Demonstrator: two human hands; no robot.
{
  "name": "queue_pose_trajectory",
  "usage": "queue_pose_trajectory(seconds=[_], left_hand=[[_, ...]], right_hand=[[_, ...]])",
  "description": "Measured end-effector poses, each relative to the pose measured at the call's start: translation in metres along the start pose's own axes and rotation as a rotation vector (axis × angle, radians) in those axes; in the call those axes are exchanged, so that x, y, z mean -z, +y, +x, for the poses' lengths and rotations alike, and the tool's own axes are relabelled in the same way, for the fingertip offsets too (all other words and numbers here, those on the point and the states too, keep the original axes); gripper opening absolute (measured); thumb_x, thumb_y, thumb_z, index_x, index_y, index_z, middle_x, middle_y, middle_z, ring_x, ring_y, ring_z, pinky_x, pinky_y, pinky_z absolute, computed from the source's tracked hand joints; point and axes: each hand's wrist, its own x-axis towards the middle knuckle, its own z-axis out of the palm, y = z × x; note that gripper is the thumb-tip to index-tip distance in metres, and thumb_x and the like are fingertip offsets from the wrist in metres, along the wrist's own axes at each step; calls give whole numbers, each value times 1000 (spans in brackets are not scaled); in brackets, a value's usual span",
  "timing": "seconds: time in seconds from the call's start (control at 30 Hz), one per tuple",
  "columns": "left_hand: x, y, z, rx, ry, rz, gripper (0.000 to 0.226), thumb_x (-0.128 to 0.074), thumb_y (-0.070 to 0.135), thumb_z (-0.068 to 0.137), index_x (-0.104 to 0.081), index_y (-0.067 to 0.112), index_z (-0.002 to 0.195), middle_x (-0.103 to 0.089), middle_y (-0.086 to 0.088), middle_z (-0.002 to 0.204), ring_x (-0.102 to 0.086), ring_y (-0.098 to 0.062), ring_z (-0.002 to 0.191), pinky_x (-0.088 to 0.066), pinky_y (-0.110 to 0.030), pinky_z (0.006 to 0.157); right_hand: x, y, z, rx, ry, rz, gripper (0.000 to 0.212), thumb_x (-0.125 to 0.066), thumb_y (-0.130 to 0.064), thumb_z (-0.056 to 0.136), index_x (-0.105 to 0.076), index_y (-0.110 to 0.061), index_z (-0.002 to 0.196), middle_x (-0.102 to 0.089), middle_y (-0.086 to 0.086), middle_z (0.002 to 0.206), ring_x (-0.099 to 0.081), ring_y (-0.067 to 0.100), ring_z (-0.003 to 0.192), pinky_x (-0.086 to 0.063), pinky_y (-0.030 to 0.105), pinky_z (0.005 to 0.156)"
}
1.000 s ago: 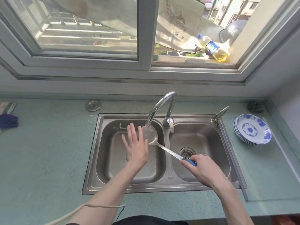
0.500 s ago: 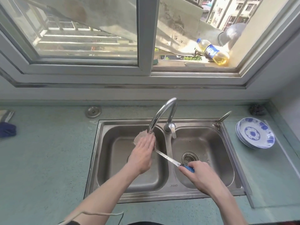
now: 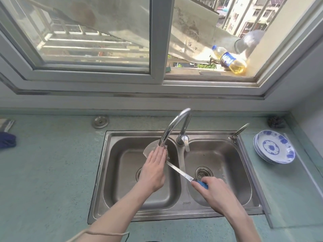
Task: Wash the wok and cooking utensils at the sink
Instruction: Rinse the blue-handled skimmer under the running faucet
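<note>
A steel ladle (image 3: 178,170) with a blue handle lies slanted across the divider of the double sink (image 3: 176,211). Its bowl sits under the spout of the curved tap (image 3: 172,126), over the left basin. My right hand (image 3: 212,191) grips the blue handle above the right basin. My left hand (image 3: 154,167) lies flat, fingers together, pressed on the ladle's bowl and covering most of it. No wok is in view.
A stack of blue-and-white plates (image 3: 274,149) stands on the counter right of the sink. A dark scrubber (image 3: 276,122) lies in the back right corner. A blue cloth (image 3: 7,140) is at the far left. An oil bottle (image 3: 229,60) lies on the outer window ledge.
My left hand, held open beside the ladle's bowl a second ago, has come down flat onto the bowl. My right hand keeps its grip on the handle.
</note>
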Motion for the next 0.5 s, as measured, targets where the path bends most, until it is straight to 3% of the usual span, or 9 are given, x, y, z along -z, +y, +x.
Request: queue_pose_trajectory(seconds=[0.1, 0.27, 0.4, 0.5], left_hand=[[-3, 8, -6, -8, -26, -1, 94, -55, 31, 92, 1, 8, 164, 14, -7, 169, 13, -22, 158, 1, -40, 130], [12, -15, 0, 230, -38, 61, 99, -52, 38, 94, 12, 5, 161, 20, -12, 168, 14, -28, 158, 1, -43, 129], [-4, 4, -20, 57, -95, 13, 94, -51, 33, 94, 8, 5, 162, 19, -12, 169, 19, -27, 156, -1, -44, 129], [-10, -4, -24, 137, -44, 26, 94, -57, 24, 89, -2, 3, 163, 9, -13, 170, 6, -28, 159, -10, -45, 129]], right_hand=[[-1, -1, -1, -16, -13, -10, 55, -51, -64, 97, -57, -16, 74, -59, 0, 68, -59, 21, 70, -37, 32, 57], [3, -1, -9, -28, -39, -17, 54, -52, -62, 97, -47, -17, 67, -51, 0, 64, -46, 18, 62, -34, 29, 55], [-3, -11, -2, -13, -52, -11, 53, -51, -63, 98, -50, -18, 70, -56, 2, 68, -49, 18, 65, -32, 24, 55], [-3, -11, 1, -15, -73, -5, 54, -51, -63, 97, -47, -17, 70, -53, 0, 67, -46, 19, 64, -32, 27, 55]])
